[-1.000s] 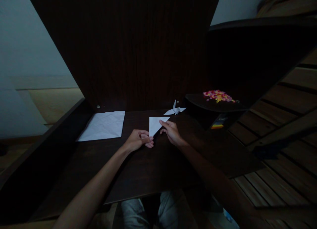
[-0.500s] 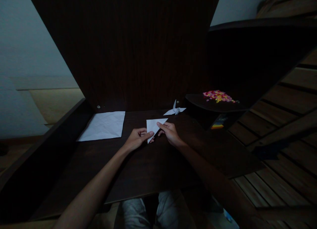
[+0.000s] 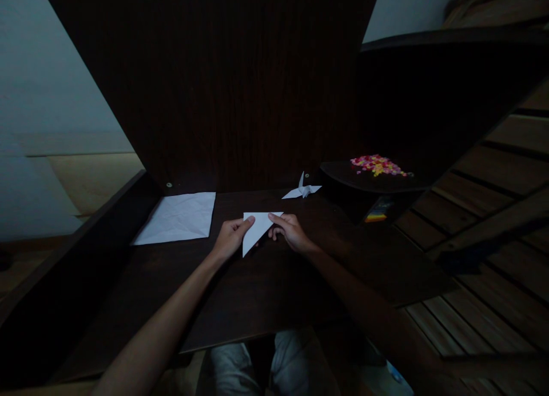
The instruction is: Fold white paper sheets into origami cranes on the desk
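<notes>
A white sheet of paper folded into a triangle (image 3: 257, 231) is held between my two hands above the dark desk. My left hand (image 3: 232, 236) pinches its upper left corner, thumb on top and the other fingers underneath. At the upper right corner, my right hand (image 3: 291, 232) grips the paper with its thumb on the face and its fingers curled below. One point of the triangle hangs down toward me. Beyond my right hand, a folded white paper crane (image 3: 302, 191) rests on the desk near the back panel.
A flat, creased white sheet (image 3: 178, 218) lies on the desk's left side. To the right, a low rounded shelf (image 3: 343, 176) bears a heap of small pink, red and yellow pieces (image 3: 380, 165). Dark boards (image 3: 150, 182) rise along the desk's left and back.
The folded triangle has shifted left and slightly toward me. My left thumb has moved from its lower part to the upper left corner, and my right thumb sits nearer the right corner.
</notes>
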Tool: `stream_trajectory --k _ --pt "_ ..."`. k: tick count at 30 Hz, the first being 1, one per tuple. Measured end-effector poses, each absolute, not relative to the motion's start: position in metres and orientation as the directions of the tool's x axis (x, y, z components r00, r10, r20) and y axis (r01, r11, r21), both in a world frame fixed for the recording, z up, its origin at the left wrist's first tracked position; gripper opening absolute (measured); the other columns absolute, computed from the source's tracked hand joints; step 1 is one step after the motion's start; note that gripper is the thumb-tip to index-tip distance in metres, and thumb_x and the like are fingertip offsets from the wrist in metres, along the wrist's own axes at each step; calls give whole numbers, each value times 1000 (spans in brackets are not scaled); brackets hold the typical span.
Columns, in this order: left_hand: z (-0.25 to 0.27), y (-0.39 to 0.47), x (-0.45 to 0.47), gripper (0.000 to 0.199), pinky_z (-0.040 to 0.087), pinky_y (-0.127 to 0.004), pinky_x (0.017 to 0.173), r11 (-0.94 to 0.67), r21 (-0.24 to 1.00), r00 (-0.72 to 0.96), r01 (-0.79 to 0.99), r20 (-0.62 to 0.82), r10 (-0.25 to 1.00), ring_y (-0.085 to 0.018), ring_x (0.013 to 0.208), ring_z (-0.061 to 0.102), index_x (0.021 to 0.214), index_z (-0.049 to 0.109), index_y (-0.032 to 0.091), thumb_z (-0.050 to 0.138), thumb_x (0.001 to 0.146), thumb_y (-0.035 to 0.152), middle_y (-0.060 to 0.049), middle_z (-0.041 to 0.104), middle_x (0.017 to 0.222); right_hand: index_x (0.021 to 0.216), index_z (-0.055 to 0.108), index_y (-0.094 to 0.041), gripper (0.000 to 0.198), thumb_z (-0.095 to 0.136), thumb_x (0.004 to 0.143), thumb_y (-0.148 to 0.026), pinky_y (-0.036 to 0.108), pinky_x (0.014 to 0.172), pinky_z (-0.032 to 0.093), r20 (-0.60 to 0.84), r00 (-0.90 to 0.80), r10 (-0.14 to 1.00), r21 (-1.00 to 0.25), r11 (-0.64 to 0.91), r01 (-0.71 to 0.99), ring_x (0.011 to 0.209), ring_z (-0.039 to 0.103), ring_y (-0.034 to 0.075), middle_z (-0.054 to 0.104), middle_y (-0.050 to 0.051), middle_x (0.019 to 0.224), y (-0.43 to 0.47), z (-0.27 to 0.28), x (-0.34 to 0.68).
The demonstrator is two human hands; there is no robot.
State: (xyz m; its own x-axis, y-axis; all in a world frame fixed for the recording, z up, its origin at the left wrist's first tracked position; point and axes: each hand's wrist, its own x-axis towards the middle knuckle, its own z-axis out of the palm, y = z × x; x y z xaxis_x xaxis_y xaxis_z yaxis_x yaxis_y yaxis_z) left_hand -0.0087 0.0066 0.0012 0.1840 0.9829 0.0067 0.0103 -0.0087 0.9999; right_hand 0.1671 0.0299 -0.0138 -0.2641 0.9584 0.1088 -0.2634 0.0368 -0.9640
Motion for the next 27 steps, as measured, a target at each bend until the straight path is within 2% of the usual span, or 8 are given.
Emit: stream_trajectory --k 3,7,10,13,20,24,25,27 --pt "1 9 -10 37 40 -23 51 -80 997 120 -4 80 990 -14 56 56 76 67 13 69 70 50 -2 65 65 63 64 -13 39 68 70 -51 21 38 38 112 -275 955 -964 38 -262 45 55 11 59 2 55 30 -14 167" --pt "1 12 -12 30 37 -21 55 -137 990 110 -21 139 984 -11 57 49 66 61 15 71 69 43 3 56 60 62 61 -14 40 65 72 -53 21 37 37 113 -220 969 -965 54 -256 43 54 11 57 0 53 30 -14 167" --pt "1 12 -12 32 36 -21 57 -156 988 101 -7 156 983 -11 58 47 61 58 15 68 72 44 3 53 58 65 60 -16 36 68 71 -50 19 36 36 138 -189 972 -963 88 -254 42 53 9 55 -2 52 31 -14 168" --pt "-1 14 -13 36 36 -22 58 -162 987 84 9 161 983 -12 59 47 61 60 15 63 76 48 2 54 60 62 59 -16 36 68 72 -49 19 36 35 152 -177 972 -964 106 -245 41 52 9 54 -3 50 32 -13 168" --pt "-14 23 -17 34 40 -24 61 -128 990 31 -62 130 991 -15 63 53 62 61 15 66 71 47 0 58 62 59 62 -14 39 64 74 -49 20 38 38 155 -215 964 -971 109 -211 40 52 9 63 4 52 31 -12 169" --pt "-13 19 -11 36 42 -23 56 -120 990 25 -69 122 992 -13 60 54 76 61 14 63 75 50 1 58 65 57 62 -13 41 63 75 -50 19 37 37 165 -163 973 -971 132 -198 39 51 9 64 5 52 32 -13 168" --pt "-11 17 -8 35 43 -23 54 -113 992 44 -53 115 992 -12 58 55 87 59 16 66 73 48 2 58 67 57 62 -13 41 63 75 -50 19 36 37 169 -137 976 -970 140 -200 39 50 9 65 6 53 32 -13 168" --pt "-9 12 -4 55 45 -23 50 -143 986 51 -82 147 988 -11 55 57 112 46 22 73 68 40 3 60 81 58 61 -13 41 64 74 -52 20 36 38 172 -86 981 -965 150 -215 39 51 9 66 6 54 33 -14 168"
